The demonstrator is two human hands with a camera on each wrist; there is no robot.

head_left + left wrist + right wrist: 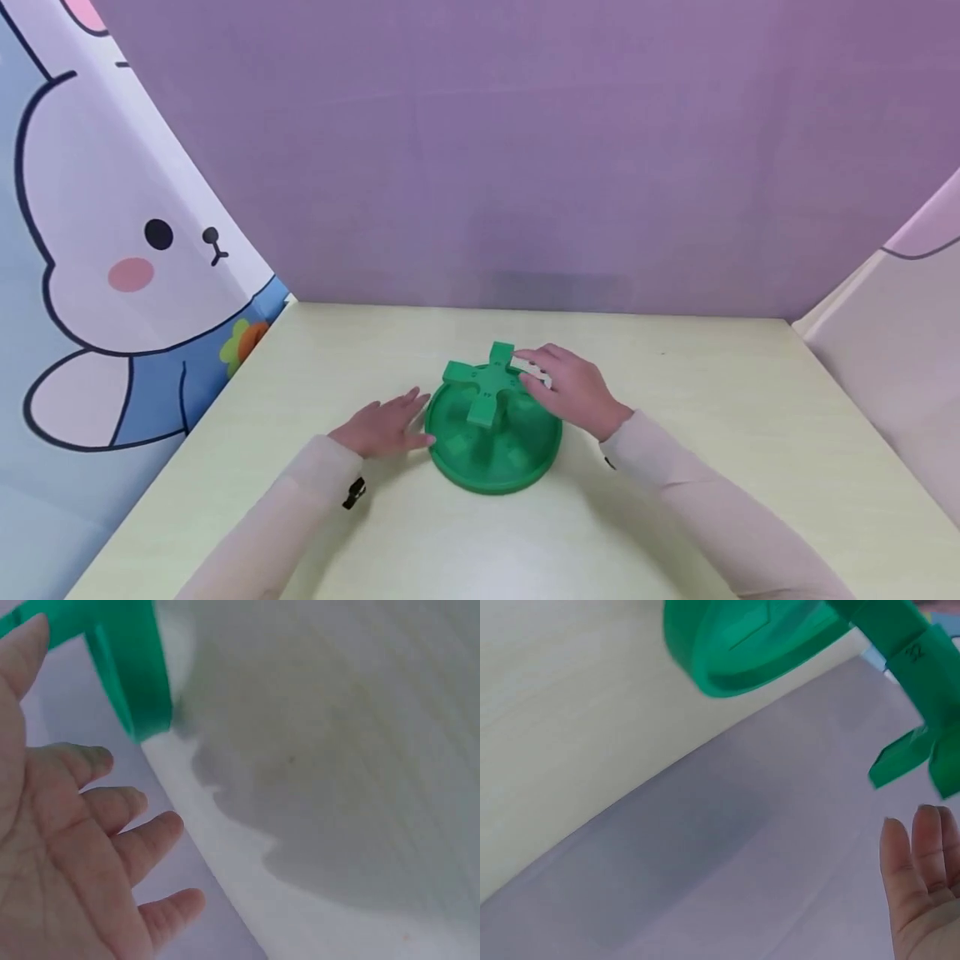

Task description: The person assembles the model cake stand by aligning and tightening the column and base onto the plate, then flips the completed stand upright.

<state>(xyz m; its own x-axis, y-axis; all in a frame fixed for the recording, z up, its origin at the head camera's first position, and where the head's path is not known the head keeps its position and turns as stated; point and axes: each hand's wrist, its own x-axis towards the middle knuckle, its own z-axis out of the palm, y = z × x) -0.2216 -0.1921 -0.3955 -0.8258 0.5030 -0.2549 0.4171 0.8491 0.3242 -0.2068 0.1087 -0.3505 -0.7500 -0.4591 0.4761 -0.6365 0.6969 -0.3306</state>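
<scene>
A green round tray-like base (491,486) with a raised rim stands on the table. From its middle rises a green post (922,667) marked "32", topped by a green cross-shaped piece (492,381) with flat arms. At the base's left side is my left hand (382,427), fingers spread and thumb by the rim; the left wrist view shows its palm (60,855) holding nothing. My right hand (576,388) hovers at the right of the cross-shaped piece, covering one arm. In the right wrist view its loosely extended fingers (900,862) appear apart from the green piece.
The pale table (720,433) extends on both sides of the base. A purple panel (525,150) stands behind its far edge. On the left is a panel with a cartoon rabbit (112,225), and a light panel (900,350) borders the right.
</scene>
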